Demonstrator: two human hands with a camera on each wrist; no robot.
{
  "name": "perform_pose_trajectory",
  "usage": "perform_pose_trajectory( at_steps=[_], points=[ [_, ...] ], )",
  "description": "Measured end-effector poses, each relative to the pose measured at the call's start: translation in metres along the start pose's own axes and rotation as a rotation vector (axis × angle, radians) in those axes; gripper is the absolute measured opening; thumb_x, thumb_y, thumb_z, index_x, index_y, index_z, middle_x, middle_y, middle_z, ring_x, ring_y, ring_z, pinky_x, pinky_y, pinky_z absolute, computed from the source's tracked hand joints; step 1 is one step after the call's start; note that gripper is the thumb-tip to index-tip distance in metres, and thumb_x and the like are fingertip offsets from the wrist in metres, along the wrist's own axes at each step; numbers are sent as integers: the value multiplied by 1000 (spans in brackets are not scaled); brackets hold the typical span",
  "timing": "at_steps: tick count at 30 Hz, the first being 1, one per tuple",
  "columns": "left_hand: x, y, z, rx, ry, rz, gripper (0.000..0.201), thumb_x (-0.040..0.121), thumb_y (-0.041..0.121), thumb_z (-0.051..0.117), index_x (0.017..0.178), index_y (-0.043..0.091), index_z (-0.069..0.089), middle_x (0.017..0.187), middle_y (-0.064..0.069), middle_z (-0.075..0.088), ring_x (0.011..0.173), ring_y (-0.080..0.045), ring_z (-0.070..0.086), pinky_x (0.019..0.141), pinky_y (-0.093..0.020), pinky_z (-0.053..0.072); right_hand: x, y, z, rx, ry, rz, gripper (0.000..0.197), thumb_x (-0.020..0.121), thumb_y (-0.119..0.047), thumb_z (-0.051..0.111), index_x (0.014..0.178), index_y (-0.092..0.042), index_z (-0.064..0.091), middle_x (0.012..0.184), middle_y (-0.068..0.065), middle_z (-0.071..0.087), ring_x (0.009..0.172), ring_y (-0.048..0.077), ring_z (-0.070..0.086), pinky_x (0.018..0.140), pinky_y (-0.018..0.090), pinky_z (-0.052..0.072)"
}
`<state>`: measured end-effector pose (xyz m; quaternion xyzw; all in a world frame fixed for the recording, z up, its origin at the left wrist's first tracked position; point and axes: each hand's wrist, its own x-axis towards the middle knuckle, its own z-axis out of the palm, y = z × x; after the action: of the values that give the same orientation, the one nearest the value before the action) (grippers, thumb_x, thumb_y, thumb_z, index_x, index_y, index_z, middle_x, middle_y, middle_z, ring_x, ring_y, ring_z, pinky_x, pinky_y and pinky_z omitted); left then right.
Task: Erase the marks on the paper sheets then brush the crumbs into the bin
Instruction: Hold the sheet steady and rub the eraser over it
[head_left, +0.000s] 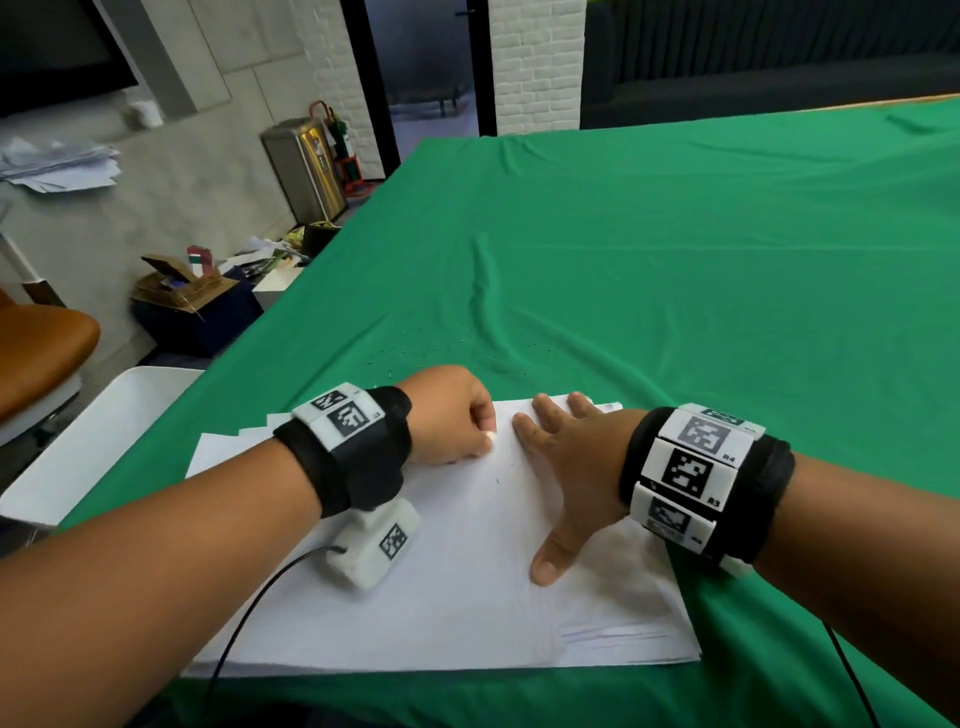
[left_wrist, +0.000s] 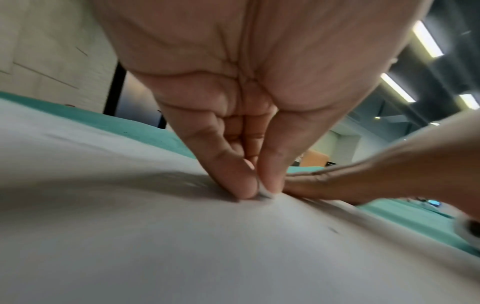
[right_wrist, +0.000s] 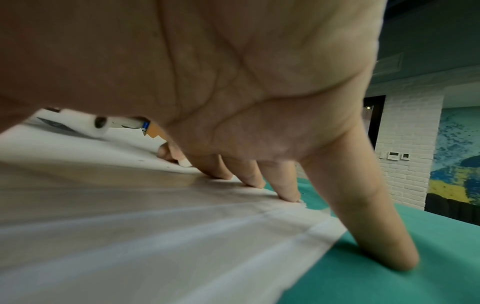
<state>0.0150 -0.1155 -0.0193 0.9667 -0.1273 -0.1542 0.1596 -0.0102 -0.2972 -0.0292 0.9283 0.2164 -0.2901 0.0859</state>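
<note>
A stack of white paper sheets (head_left: 467, 597) lies on the green tablecloth (head_left: 675, 260) near the table's front edge. My left hand (head_left: 452, 415) pinches a small white eraser (head_left: 491, 435) between thumb and fingers and presses it onto the top sheet (left_wrist: 182, 246). The eraser's tip (left_wrist: 266, 193) shows under the fingertips in the left wrist view. My right hand (head_left: 566, 457) lies flat with spread fingers (right_wrist: 285, 185) on the sheets' far right part, holding them down. A small dark mark (head_left: 497, 480) sits on the paper between the hands. Eraser crumbs (head_left: 441, 343) are scattered on the cloth beyond the paper.
A white bin or tray (head_left: 93, 441) stands off the table's left edge. On the floor at the left are cardboard boxes (head_left: 182, 291), a metal waste bin (head_left: 304, 166) and an orange chair (head_left: 41, 353). A cable (head_left: 249, 613) runs from my left wrist.
</note>
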Motion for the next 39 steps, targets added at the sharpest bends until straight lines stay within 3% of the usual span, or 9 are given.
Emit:
perform_pose_trajectory(
  at_steps=[6,11,18,23,28,31,34,36,39],
  points=[
    [-38,3,7,108,-153,46,5,86,27,74,89,24,73,78,11,73,68,-2,63,64,-18,49,2,-1,2,-9,1,-27,163,47,-88,78,161,-23,-19,171,3,-18,157,39,-7,121,69,17],
    [-1,-9,-4,32,87,-131,12,91,19,62,85,13,71,81,-10,69,78,-30,64,68,-31,52,-2,-1,2,9,21,-31,161,48,-86,79,161,-25,-18,171,1,-17,158,36,-8,122,68,15],
    [-65,-30,16,-1360,166,-207,6,100,7,60,97,12,60,80,1,62,62,-9,54,50,-20,41,-2,1,3,9,68,-51,162,44,-90,77,162,-24,-13,172,-1,-11,158,34,-2,123,63,18],
    [-77,-41,47,-1555,198,-105,7,94,3,63,97,8,61,84,-4,62,68,-13,53,55,-22,44,-10,0,0,-32,155,-44,160,41,-99,67,164,-18,3,172,0,-4,159,31,0,125,60,14],
    [-74,-61,52,-1948,228,-126,9,91,4,62,97,10,61,84,-5,61,68,-12,57,56,-20,51,-46,-5,-16,30,346,-145,128,57,-106,31,163,-36,14,170,-2,-20,155,29,-25,127,55,-4],
    [-72,-63,53,-1956,215,-119,8,90,5,63,95,11,62,84,-4,61,67,-11,56,56,-19,51,-67,-14,-24,343,528,-386,53,93,-71,52,134,-39,56,156,-15,39,145,11,36,119,36,34],
    [-71,-63,54,-1968,212,-115,7,88,7,64,94,10,62,84,-5,60,67,-11,55,56,-20,51,-54,-28,-16,893,11,-651,14,99,-22,61,110,-17,67,112,-4,68,97,14,63,88,35,54],
    [-71,-64,53,-1990,204,-112,8,86,8,66,93,9,62,84,-5,60,67,-12,55,56,-20,51,-31,-32,-4,1070,-542,-706,23,102,-9,49,123,-8,59,120,14,63,105,31,60,92,39,51],
    [-70,-65,52,-2006,190,-113,7,87,9,66,92,10,61,84,-5,59,67,-12,55,56,-20,51,12,-19,4,1365,-740,-529,30,102,-9,45,131,-5,49,129,21,62,114,33,66,96,42,55]
  ],
)
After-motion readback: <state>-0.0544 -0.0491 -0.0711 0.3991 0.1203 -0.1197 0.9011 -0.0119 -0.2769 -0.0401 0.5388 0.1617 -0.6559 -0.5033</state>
